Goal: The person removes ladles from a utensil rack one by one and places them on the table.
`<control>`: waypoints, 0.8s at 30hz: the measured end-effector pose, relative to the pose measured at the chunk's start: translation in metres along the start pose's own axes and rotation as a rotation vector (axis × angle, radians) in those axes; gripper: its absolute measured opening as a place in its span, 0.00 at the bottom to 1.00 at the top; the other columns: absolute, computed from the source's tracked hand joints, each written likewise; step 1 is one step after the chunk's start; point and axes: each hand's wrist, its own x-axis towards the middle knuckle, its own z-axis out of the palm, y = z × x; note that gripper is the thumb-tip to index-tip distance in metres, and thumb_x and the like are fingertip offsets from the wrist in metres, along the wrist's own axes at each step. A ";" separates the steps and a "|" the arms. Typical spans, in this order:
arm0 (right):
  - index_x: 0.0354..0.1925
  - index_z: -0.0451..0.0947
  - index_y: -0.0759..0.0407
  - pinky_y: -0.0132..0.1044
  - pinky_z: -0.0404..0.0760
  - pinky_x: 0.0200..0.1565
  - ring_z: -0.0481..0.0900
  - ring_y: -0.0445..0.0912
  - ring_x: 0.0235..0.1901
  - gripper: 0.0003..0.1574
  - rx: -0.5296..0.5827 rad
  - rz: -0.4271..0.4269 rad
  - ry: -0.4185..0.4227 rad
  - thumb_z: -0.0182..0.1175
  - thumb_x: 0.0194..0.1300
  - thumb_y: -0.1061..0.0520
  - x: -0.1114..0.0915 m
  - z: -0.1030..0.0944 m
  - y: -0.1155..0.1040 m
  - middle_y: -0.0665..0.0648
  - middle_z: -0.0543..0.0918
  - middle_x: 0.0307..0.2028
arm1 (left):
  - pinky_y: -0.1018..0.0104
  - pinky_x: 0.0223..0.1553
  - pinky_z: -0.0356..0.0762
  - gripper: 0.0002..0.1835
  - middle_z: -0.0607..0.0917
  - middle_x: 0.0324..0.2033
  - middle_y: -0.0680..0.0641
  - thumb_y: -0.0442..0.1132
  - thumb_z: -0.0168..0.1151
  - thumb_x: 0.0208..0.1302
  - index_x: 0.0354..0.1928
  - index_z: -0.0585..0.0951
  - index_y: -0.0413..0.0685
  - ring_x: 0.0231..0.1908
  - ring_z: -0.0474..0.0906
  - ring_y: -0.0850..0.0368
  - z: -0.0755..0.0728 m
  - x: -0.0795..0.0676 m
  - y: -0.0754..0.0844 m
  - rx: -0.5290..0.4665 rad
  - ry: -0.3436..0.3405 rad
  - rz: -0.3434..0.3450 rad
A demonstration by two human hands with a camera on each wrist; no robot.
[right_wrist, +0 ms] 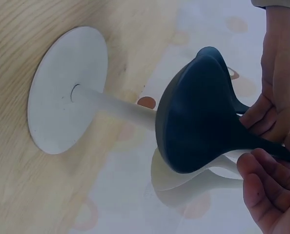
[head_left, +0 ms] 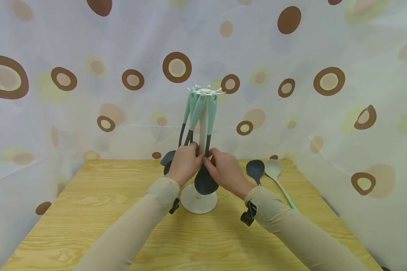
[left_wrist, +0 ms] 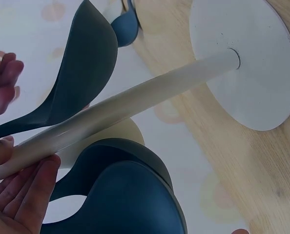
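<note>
A: Left hand (head_left: 184,162) and right hand (head_left: 225,171) meeting at white stand pole (head_left: 203,124), mid-table (head_left: 88,210).

B: Left fingers (left_wrist: 32,190) lying straight along pole. Right fingers (right_wrist: 264,187) curling beside dark ladle (head_left: 205,182) neck; firm pinch unclear.

A: Two spoons (head_left: 264,169) lying rightward.

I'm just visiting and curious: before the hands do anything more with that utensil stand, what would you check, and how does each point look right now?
1. Stand upright, base flat on table: ok.
2. Left hand on the pole: ok, fingers touch it.
3. Right hand grips the dark ladle: cannot tell, fingers at its neck.
4. Hanging utensils on top hooks: ok.
5. Two loose spoons lie apart from the base: ok.
</note>
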 end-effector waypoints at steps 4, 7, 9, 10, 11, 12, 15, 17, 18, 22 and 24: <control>0.35 0.75 0.55 0.34 0.68 0.19 0.69 0.39 0.16 0.14 0.046 -0.006 0.015 0.56 0.76 0.48 0.002 -0.002 -0.003 0.48 0.76 0.20 | 0.61 0.30 0.77 0.08 0.82 0.25 0.48 0.41 0.62 0.70 0.35 0.80 0.44 0.26 0.78 0.54 0.000 0.001 -0.001 0.017 0.009 0.006; 0.34 0.74 0.55 0.34 0.68 0.20 0.69 0.40 0.17 0.14 0.062 0.004 0.014 0.55 0.76 0.49 0.003 -0.005 -0.004 0.49 0.76 0.21 | 0.61 0.30 0.78 0.09 0.83 0.26 0.48 0.43 0.62 0.71 0.36 0.80 0.44 0.27 0.79 0.54 0.000 0.001 -0.001 0.015 -0.002 0.006; 0.34 0.74 0.56 0.34 0.68 0.20 0.70 0.41 0.17 0.13 0.074 0.013 0.016 0.55 0.76 0.50 0.002 -0.009 -0.006 0.49 0.76 0.21 | 0.62 0.30 0.79 0.10 0.84 0.27 0.48 0.44 0.62 0.71 0.37 0.80 0.44 0.27 0.80 0.56 0.001 0.001 -0.001 0.006 -0.011 0.005; 0.34 0.74 0.56 0.34 0.68 0.20 0.70 0.41 0.17 0.13 0.079 0.015 0.018 0.56 0.76 0.51 0.001 -0.011 -0.006 0.49 0.76 0.21 | 0.62 0.30 0.79 0.11 0.84 0.28 0.48 0.45 0.63 0.71 0.37 0.80 0.44 0.27 0.80 0.56 0.001 0.000 -0.001 0.003 -0.013 0.004; 0.34 0.74 0.56 0.34 0.69 0.21 0.70 0.41 0.17 0.13 0.083 0.014 0.021 0.56 0.76 0.51 0.001 -0.013 -0.007 0.50 0.76 0.21 | 0.63 0.30 0.80 0.11 0.84 0.28 0.48 0.46 0.63 0.71 0.38 0.80 0.44 0.27 0.80 0.56 0.002 -0.001 -0.002 -0.002 -0.013 0.003; 0.34 0.74 0.57 0.34 0.69 0.21 0.70 0.41 0.17 0.13 0.086 0.014 0.024 0.56 0.76 0.52 0.000 -0.016 -0.008 0.50 0.77 0.22 | 0.63 0.30 0.80 0.12 0.85 0.28 0.48 0.46 0.63 0.71 0.38 0.80 0.44 0.27 0.80 0.57 0.002 -0.001 -0.002 -0.002 -0.013 0.003; 0.34 0.74 0.56 0.34 0.69 0.21 0.70 0.40 0.17 0.12 0.075 0.002 0.033 0.56 0.75 0.52 -0.002 -0.025 -0.008 0.50 0.77 0.22 | 0.63 0.30 0.80 0.13 0.85 0.28 0.48 0.47 0.64 0.70 0.37 0.80 0.44 0.26 0.81 0.57 0.003 -0.001 -0.001 0.001 -0.007 0.005; 0.34 0.74 0.56 0.34 0.69 0.21 0.69 0.40 0.16 0.11 0.060 -0.011 0.040 0.56 0.75 0.53 -0.003 -0.032 -0.007 0.50 0.77 0.21 | 0.64 0.30 0.81 0.12 0.84 0.28 0.48 0.47 0.64 0.70 0.37 0.80 0.44 0.27 0.81 0.57 0.003 -0.001 -0.001 0.004 -0.008 0.007; 0.34 0.74 0.56 0.34 0.69 0.21 0.69 0.39 0.16 0.11 0.048 -0.019 0.043 0.56 0.75 0.53 -0.004 -0.035 -0.006 0.49 0.77 0.21 | 0.64 0.30 0.81 0.12 0.84 0.28 0.48 0.47 0.64 0.70 0.36 0.80 0.44 0.27 0.82 0.58 0.003 -0.001 -0.001 0.004 -0.008 0.009; 0.34 0.75 0.55 0.34 0.72 0.22 0.71 0.38 0.16 0.08 -0.008 -0.053 0.047 0.57 0.73 0.55 -0.009 -0.045 0.005 0.49 0.79 0.22 | 0.64 0.31 0.82 0.12 0.85 0.28 0.48 0.46 0.63 0.71 0.36 0.80 0.44 0.28 0.84 0.57 0.002 0.000 -0.001 -0.007 -0.011 0.013; 0.35 0.77 0.56 0.36 0.76 0.25 0.75 0.38 0.19 0.06 -0.032 -0.069 0.037 0.57 0.72 0.57 -0.012 -0.048 0.013 0.49 0.82 0.23 | 0.64 0.32 0.83 0.12 0.85 0.29 0.48 0.46 0.64 0.71 0.37 0.80 0.44 0.30 0.84 0.57 0.002 0.001 -0.002 -0.017 -0.011 0.012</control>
